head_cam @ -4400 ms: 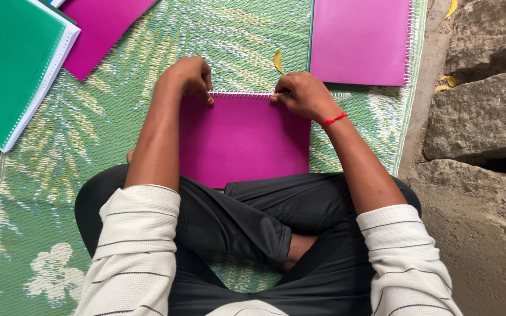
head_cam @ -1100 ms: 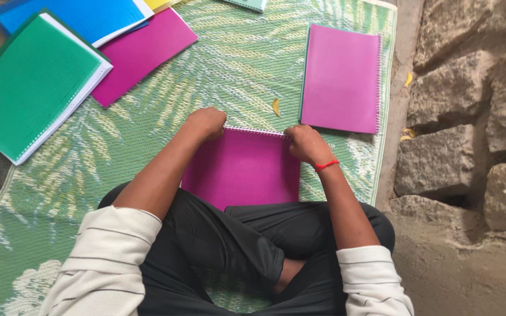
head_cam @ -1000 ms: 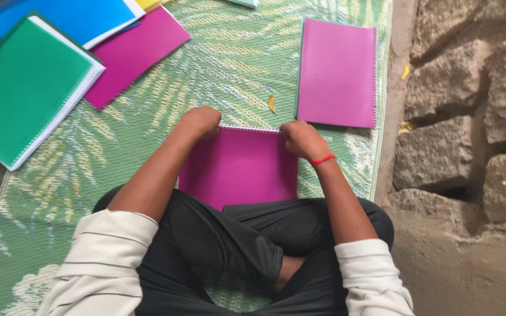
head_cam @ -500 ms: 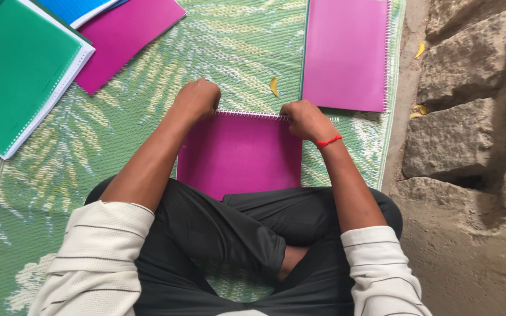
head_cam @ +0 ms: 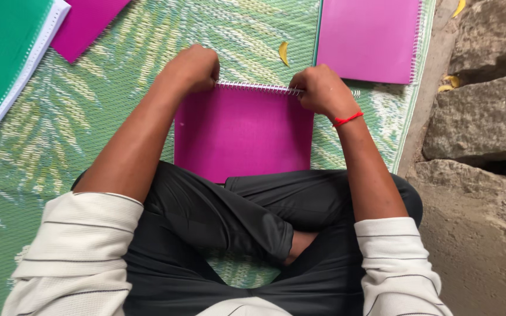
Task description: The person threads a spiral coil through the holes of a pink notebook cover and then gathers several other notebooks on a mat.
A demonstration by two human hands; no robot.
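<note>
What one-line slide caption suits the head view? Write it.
Both hands, left hand and right hand, grip the wire spiral of a magenta notebook.

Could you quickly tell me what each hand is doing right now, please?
Left hand: closed on the spiral binding of the magenta notebook.
Right hand: closed on the same binding.

- A single view, from a camera worn on the person's head.
- It looks almost straight down over the crossed legs in dark trousers and the cream sleeves.
- It sits close: the two forearms fill the middle, and the green woven leaf-pattern mat runs off the top, left and bottom edges.
- The rough grey stone wall lies along the right edge.
- No second view shares the scene.
</note>
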